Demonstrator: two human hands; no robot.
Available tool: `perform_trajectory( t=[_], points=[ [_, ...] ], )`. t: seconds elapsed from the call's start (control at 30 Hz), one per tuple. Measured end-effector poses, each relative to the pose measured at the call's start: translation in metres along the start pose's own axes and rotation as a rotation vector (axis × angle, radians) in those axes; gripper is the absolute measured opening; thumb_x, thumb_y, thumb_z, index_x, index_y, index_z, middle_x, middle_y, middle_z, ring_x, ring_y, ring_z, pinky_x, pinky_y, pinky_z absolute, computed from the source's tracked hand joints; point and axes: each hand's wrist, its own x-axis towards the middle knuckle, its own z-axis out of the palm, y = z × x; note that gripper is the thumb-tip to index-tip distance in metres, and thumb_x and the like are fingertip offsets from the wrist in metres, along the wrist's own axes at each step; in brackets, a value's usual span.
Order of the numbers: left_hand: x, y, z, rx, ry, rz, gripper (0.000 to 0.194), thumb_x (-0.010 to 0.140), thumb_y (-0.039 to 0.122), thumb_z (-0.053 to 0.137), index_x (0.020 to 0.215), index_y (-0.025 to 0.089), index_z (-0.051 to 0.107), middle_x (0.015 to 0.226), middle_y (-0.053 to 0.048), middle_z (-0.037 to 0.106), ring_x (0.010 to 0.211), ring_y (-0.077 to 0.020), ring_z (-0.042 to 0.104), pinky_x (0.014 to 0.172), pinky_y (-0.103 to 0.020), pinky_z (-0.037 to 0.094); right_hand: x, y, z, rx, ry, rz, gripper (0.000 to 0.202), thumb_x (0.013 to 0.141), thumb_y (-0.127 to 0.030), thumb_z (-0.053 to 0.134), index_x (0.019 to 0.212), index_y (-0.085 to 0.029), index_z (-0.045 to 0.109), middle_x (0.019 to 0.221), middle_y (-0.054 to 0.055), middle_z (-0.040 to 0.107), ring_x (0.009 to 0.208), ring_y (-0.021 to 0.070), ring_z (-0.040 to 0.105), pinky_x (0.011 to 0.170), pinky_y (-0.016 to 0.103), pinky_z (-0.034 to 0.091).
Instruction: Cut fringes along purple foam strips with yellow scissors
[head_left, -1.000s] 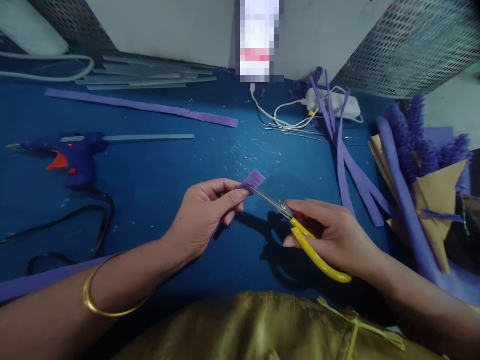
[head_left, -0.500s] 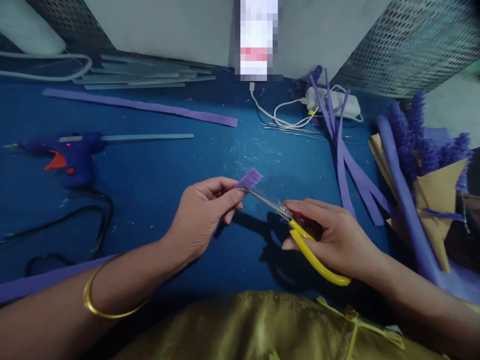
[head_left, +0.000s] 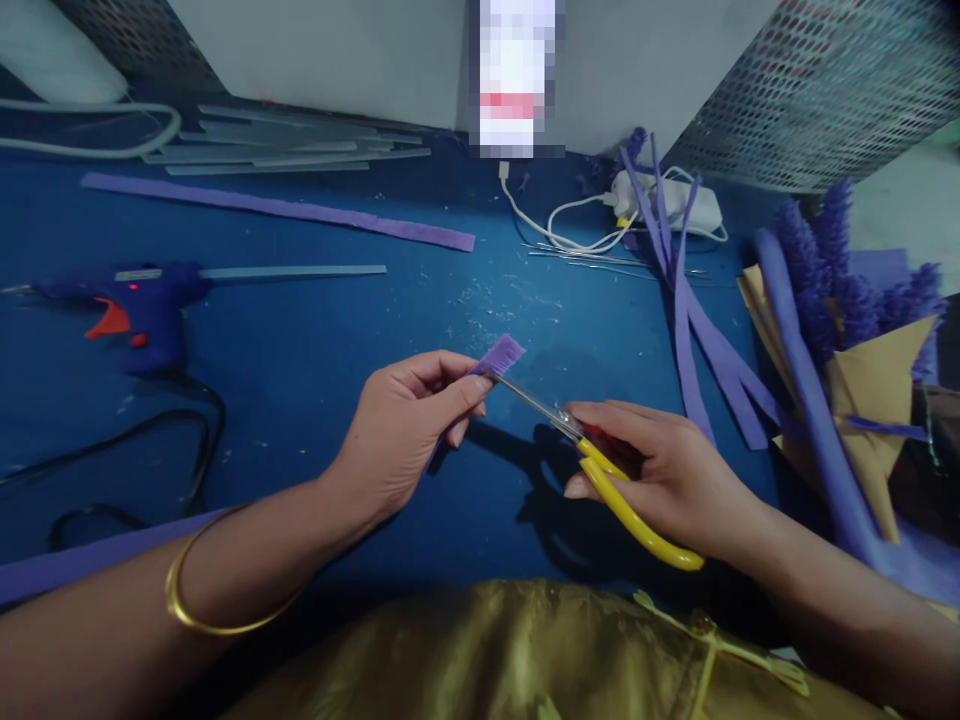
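Between thumb and fingers, my left hand (head_left: 416, 420) pinches a purple strip (head_left: 502, 353) whose end is cut into a fine fringe. My right hand (head_left: 660, 460) is closed round yellow-handled scissors (head_left: 637, 525). Their narrow metal blades reach up and left to the strip's lower edge, beside my left thumb. The blades look nearly closed, and their tips are partly hidden at the strip. Part of the strip lies hidden inside my left hand.
A blue glue gun (head_left: 157, 310) lies left, below a long purple strip (head_left: 277, 207). Clear sticks (head_left: 285, 145) are at the back left. More purple strips (head_left: 712, 350), a white power strip (head_left: 694, 205) and a paper-wrapped purple bouquet (head_left: 874, 400) are on the right.
The scissor blades have closed further at the strip's edge. Both hands keep almost the same place and hold.
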Motion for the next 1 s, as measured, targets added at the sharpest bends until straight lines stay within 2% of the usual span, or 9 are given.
perform_trajectory(
  t=[0.13, 0.33, 0.63, 1.0],
  points=[
    [-0.0001, -0.0002, 0.0001, -0.004, -0.002, -0.005, 0.007, 0.074, 0.021, 0.077, 0.071, 0.016, 0.072, 0.059, 0.002, 0.063, 0.043, -0.0037, 0.045, 0.043, -0.018, 0.031, 0.0, -0.0003, -0.0015, -0.014, -0.021, -0.014, 0.048, 0.087, -0.056, 0.068, 0.118, -0.02, 0.068, 0.09, 0.006, 0.07, 0.072, 0.018, 0.063, 0.065, 0.03, 0.049],
    [-0.0011, 0.0002, -0.0005, -0.025, -0.015, -0.023, 0.009, 0.074, 0.022, 0.078, 0.07, 0.016, 0.073, 0.059, 0.002, 0.064, 0.043, -0.004, 0.047, 0.043, -0.018, 0.033, -0.0005, -0.0014, -0.0031, -0.043, -0.015, -0.042, 0.046, 0.089, -0.053, 0.067, 0.12, -0.019, 0.068, 0.085, 0.006, 0.07, 0.069, 0.0178, 0.062, 0.062, 0.029, 0.048],
    [0.0004, 0.0001, -0.0013, -0.045, -0.032, -0.031, 0.009, 0.073, 0.022, 0.079, 0.069, 0.016, 0.074, 0.058, 0.001, 0.065, 0.041, -0.0042, 0.048, 0.042, -0.017, 0.034, -0.0017, 0.0008, 0.0, -0.027, -0.012, -0.032, 0.045, 0.088, -0.054, 0.068, 0.119, -0.021, 0.067, 0.093, 0.006, 0.072, 0.073, 0.0183, 0.065, 0.066, 0.029, 0.05],
    [-0.0001, -0.0003, -0.0014, -0.055, -0.09, -0.055, 0.009, 0.075, 0.021, 0.079, 0.069, 0.017, 0.074, 0.059, 0.001, 0.066, 0.042, -0.004, 0.05, 0.041, -0.016, 0.035, -0.001, 0.0002, -0.0018, -0.027, -0.017, -0.069, 0.049, 0.089, -0.052, 0.068, 0.123, -0.016, 0.066, 0.086, 0.004, 0.067, 0.069, 0.0158, 0.059, 0.063, 0.028, 0.047]
  ],
)
